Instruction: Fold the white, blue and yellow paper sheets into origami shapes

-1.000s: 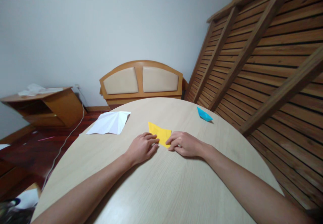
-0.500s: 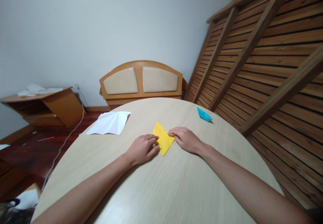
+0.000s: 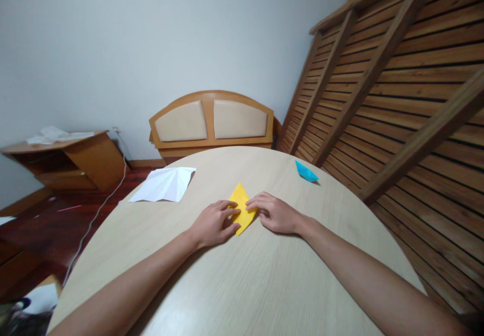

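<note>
A folded yellow paper (image 3: 241, 200) lies on the round wooden table (image 3: 249, 280), shaped like a narrow diamond pointing away from me. My left hand (image 3: 214, 222) presses its left side with the fingertips. My right hand (image 3: 274, 213) presses its right side, fingers bent onto the paper. The two hands nearly meet over the paper's middle and cover its lower part.
A creased white sheet (image 3: 164, 184) lies at the table's far left. A small blue folded paper boat (image 3: 306, 171) sits at the far right. Behind the table stand a padded headboard (image 3: 212, 120), a slatted wooden frame (image 3: 397, 89) and a low side cabinet (image 3: 66, 158).
The yellow paper turned from a wide shape to a diamond standing on its point. My right hand then slid left onto it, folding the right corner in and narrowing it.
</note>
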Action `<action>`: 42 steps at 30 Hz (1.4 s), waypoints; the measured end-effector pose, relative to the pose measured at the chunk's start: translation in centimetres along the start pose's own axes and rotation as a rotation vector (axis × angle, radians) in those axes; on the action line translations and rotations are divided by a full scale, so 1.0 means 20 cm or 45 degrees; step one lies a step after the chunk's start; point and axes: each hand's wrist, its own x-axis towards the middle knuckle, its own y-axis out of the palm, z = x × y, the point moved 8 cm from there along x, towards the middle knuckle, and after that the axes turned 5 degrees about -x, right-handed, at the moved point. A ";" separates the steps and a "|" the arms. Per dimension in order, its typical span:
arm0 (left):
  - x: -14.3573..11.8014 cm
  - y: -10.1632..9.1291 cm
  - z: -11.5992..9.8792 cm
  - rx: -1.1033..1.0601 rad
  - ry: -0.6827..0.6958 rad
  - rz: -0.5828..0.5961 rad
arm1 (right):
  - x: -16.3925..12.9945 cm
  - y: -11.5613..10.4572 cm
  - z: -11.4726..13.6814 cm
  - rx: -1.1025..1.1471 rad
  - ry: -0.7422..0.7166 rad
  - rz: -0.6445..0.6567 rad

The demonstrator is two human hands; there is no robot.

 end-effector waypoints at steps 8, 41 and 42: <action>0.00 0.02 -0.01 -0.015 0.039 0.051 | -0.01 0.03 0.01 -0.088 -0.078 0.061; -0.02 0.01 -0.10 -0.154 0.185 0.156 | -0.01 0.06 -0.07 -0.074 0.226 -0.003; -0.02 0.01 -0.10 -0.147 0.190 0.168 | -0.01 0.07 -0.07 -0.081 0.231 -0.005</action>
